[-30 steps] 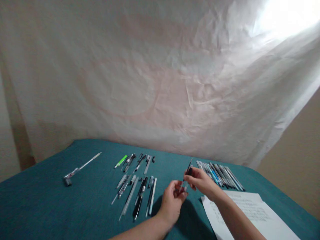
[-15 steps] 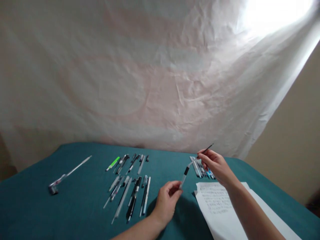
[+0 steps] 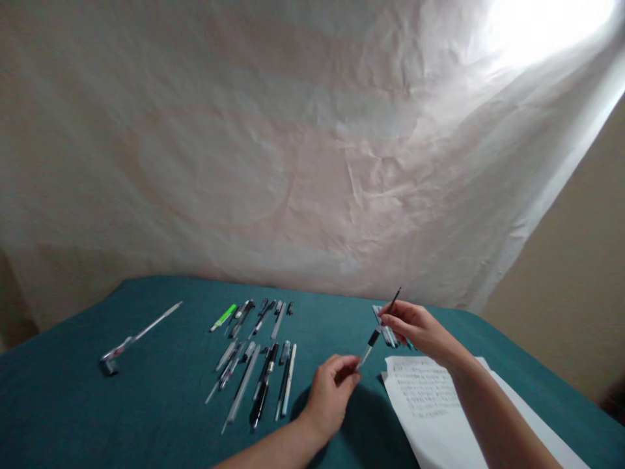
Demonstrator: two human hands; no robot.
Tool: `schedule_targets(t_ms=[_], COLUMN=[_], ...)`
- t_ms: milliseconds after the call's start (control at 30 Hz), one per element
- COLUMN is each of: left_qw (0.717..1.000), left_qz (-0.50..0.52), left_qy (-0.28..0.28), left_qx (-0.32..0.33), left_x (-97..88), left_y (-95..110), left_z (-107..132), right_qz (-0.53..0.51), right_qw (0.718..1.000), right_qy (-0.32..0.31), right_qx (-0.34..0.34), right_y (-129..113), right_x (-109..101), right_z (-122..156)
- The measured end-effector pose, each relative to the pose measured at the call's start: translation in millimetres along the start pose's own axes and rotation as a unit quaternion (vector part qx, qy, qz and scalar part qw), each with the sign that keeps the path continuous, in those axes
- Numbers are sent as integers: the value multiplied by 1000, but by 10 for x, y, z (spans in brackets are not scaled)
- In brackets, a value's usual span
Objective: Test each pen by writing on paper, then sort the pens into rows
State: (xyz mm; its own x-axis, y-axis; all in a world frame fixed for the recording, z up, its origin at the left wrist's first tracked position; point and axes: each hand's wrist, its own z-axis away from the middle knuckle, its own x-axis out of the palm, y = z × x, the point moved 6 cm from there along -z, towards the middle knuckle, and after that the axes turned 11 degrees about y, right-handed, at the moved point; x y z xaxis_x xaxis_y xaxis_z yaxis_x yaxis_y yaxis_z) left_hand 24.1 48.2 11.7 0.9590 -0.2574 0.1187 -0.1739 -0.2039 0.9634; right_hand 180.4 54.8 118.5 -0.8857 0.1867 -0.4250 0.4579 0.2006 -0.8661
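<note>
Between the thumb and fingertips of my left hand (image 3: 332,392) is a clear pen barrel (image 3: 365,355) with a black grip, tilted up to the right. My right hand (image 3: 413,327), just above and right of it, pinches a thin pen refill (image 3: 395,299) whose dark end points upward. The refill's lower part meets or nearly meets the barrel's grip end; whether it is inside cannot be made out. Behind my right fingers lies a row of pens (image 3: 388,337), partly covered by that hand.
Left of my left hand, disassembled pens (image 3: 243,384) lie in two rows with caps and refills. A green pen (image 3: 224,317) is at the back row's end. Far left lies a clear tube-like piece (image 3: 146,331). Written sheets of paper (image 3: 424,423) rest under my right forearm on the green cloth (image 3: 170,417).
My right hand has moved left and slightly down, and the refill stands steeper. The barrel in my left hand now leans further right. The view has shifted slightly.
</note>
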Motion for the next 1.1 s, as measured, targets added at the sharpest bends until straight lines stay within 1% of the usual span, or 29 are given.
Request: schedule_targets(t_ms=[67,100,200,267,333,367,433,567,667,733,833,900,1000,1100], left_qw=[999,998,995,993,993,993,993,992,992,990,987,984,983,985], left_qz=[24,40,80,91,91,90,89,84,78,78,77,78,83,86], left_qy=[10,13,30,46,60,66,76,89,98,111,144,159,162,151], left_qx=[-24,-39,-61,-53,-44,-40,-32,2,30,32,13,1,-4,-4], left_x=[-5,-5,-15,-32,-50,-57,-68,-89,-110,-137,-203,-238,-254,-228], left_y=[-39,-62,-101,-92,-72,-60,-31,50,108,121,94,69,48,35], left_z=[-9,-11,-4,10,30,41,64,111,139,144,128,113,96,93], right_qz=[10,11,-10,-11,28,60,139,177,202,218,242,256,275,287], right_qw=[1000,999,1000,1000,999,997,986,978,973,970,965,962,956,952], right_qy=[-28,-31,-4,5,-17,-38,-52,-40,-14,0,8,4,-10,-32], right_qx=[9,14,25,28,17,-6,-72,-104,-109,-106,-99,-97,-99,-104], right_y=[-6,2,96,231,392,454,525,567,541,540,564,583,591,564], right_x=[64,89,180,327,570,722,1015,1518,1802,1951,2116,2184,2226,2207], right_z=[23,27,-9,-80,-187,-250,-393,-701,-896,-993,-1081,-1106,-1111,-1082])
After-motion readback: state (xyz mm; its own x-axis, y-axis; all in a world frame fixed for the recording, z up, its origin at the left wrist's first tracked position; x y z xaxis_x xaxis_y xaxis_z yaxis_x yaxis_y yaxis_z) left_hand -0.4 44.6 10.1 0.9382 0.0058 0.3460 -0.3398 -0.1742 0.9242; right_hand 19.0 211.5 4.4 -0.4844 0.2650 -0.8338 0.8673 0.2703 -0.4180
